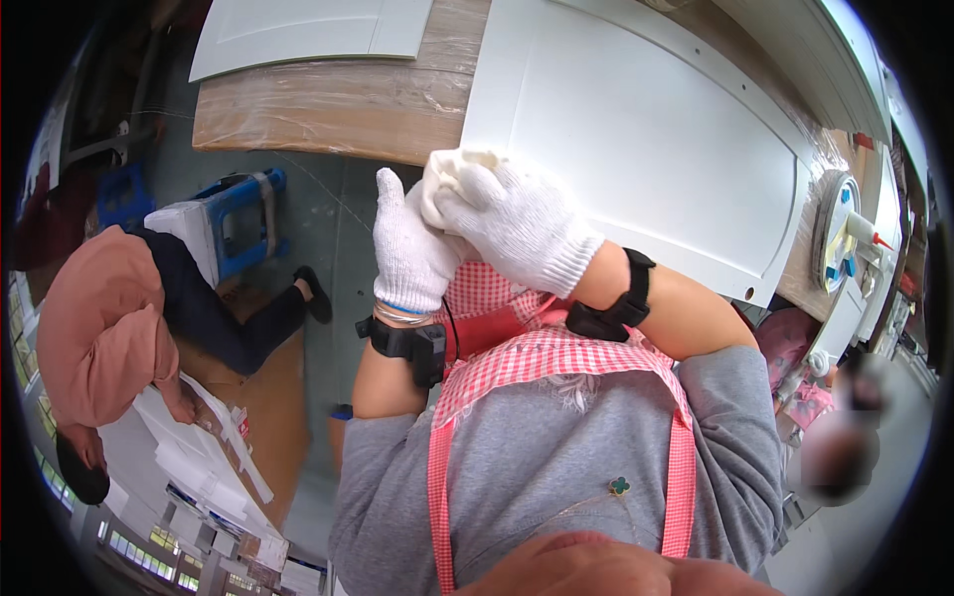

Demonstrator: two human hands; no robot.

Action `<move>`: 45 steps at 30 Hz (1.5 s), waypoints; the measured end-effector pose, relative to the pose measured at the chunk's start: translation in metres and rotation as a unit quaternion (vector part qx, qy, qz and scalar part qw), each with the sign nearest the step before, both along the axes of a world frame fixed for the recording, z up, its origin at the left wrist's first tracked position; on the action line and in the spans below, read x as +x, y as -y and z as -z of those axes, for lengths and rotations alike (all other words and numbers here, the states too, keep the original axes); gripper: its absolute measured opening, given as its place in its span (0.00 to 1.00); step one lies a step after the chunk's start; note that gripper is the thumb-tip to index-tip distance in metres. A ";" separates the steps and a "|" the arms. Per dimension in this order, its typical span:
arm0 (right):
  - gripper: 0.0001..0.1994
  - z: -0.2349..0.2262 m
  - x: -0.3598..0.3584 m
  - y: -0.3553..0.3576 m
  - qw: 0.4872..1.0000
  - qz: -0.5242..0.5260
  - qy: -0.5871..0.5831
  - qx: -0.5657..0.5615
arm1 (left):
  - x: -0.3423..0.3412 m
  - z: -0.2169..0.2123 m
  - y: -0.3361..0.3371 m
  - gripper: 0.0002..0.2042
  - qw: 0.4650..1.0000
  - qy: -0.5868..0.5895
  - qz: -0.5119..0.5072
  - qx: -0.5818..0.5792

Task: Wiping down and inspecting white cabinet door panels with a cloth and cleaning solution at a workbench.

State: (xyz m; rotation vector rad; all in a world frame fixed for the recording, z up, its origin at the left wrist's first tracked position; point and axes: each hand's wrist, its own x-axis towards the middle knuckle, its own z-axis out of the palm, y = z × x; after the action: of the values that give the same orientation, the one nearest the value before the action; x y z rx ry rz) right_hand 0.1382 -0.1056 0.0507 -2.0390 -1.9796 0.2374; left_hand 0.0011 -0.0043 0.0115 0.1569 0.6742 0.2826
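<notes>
Both my hands wear white knit gloves and black wrist bands. My right hand (517, 223) is closed around a bunched white cloth (452, 171), held at the near edge of a large white door panel (646, 129). My left hand (409, 248) is raised beside it with fingers straight, its palm against the cloth and the right glove. A red and white checked apron (527, 358) over a grey top fills the space below my hands.
The door panel lies on a plastic-wrapped wooden bench (328, 99); another white panel (298, 35) lies further left. A person in a pink top (99, 328) crouches on the left near a blue stool (243, 214). A round tray with small bottles (840, 233) sits right.
</notes>
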 end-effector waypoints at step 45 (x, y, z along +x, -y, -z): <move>0.12 0.011 0.117 0.402 0.672 0.723 0.114 -0.113 | 0.013 0.021 -0.013 0.11 0.911 -0.215 0.098 0.338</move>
State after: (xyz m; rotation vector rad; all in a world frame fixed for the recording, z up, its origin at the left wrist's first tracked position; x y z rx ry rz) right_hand 0.2552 -0.5076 0.0394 -3.1379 0.1359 -0.1644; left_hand 0.0143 0.0087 -0.0099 0.9706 0.9687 0.2812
